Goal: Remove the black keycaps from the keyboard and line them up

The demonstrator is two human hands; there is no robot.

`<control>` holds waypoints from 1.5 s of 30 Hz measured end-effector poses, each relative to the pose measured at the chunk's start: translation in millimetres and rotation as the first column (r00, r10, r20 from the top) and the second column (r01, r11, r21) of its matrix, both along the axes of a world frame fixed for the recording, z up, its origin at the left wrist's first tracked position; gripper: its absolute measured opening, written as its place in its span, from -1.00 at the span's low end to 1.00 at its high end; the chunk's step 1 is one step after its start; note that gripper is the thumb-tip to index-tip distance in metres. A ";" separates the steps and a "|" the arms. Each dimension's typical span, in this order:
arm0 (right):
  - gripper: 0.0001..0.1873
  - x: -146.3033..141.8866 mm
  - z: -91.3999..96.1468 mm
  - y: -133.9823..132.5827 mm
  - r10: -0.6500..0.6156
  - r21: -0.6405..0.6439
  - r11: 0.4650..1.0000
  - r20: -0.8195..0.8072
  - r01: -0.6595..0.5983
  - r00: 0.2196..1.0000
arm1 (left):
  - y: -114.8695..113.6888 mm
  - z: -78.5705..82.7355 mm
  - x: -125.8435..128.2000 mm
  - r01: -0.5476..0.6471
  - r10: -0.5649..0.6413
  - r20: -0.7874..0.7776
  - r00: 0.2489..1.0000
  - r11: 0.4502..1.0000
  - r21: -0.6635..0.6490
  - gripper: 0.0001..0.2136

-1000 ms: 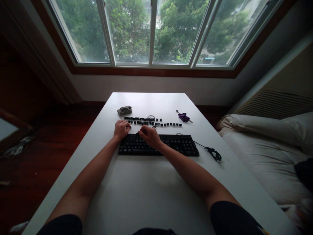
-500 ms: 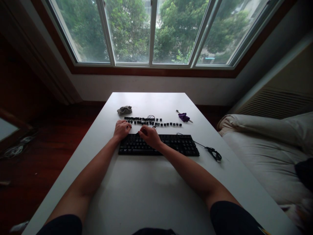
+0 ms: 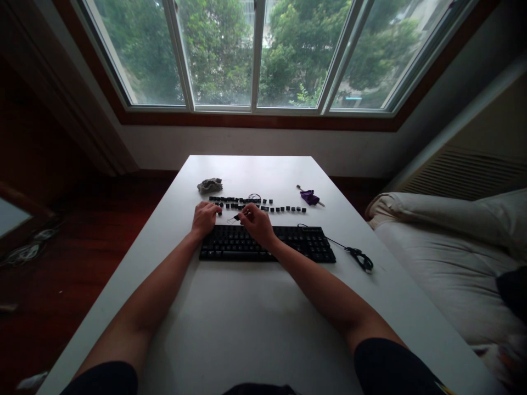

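A black keyboard (image 3: 300, 244) lies across the middle of the white table (image 3: 255, 323). My left hand (image 3: 205, 218) rests curled at the keyboard's upper left corner, fingers closed against it. My right hand (image 3: 258, 224) hovers over the keyboard's upper left part, pinching a thin wire keycap puller (image 3: 235, 218) with a small dark keycap at its tip. Beyond the keyboard, two rows of loose black keycaps (image 3: 280, 208) lie on the table.
A crumpled grey cloth (image 3: 209, 185) lies at the far left of the table, a purple-handled brush (image 3: 309, 196) at the far right. The keyboard's cable and plug (image 3: 360, 258) trail off to the right. A bed with pale bedding (image 3: 453, 247) adjoins the table's right side.
My right hand has lifted a little up and away from the keys, and the wire puller with a keycap now shows between my hands. The left hand barely moved.
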State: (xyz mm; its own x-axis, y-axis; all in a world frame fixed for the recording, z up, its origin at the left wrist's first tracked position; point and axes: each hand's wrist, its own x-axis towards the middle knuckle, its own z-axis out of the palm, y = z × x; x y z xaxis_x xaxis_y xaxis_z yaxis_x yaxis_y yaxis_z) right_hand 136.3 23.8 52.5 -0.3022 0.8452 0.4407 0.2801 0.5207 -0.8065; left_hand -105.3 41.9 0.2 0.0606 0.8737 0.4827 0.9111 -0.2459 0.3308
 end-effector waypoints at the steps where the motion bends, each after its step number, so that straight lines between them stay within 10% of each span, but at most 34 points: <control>1: -0.83 0.6 0.3 1.3 0.002 -0.022 1.000 -0.019 -0.003 1.000 | 0.2 -0.4 -0.1 0.006 -0.006 0.006 1.000 1.000 -0.001 -0.71; 14: -0.72 -2.4 -10.8 12.6 0.154 -0.157 0.971 -0.172 -0.182 0.973 | 2.9 -3.0 -1.3 0.032 -0.032 0.021 0.999 0.999 0.004 -0.63; 45: -0.91 -6.8 9.8 -0.9 0.225 -0.036 0.974 0.273 -0.224 0.935 | -2.0 7.5 7.6 0.272 -0.272 0.026 0.962 0.962 0.019 -0.77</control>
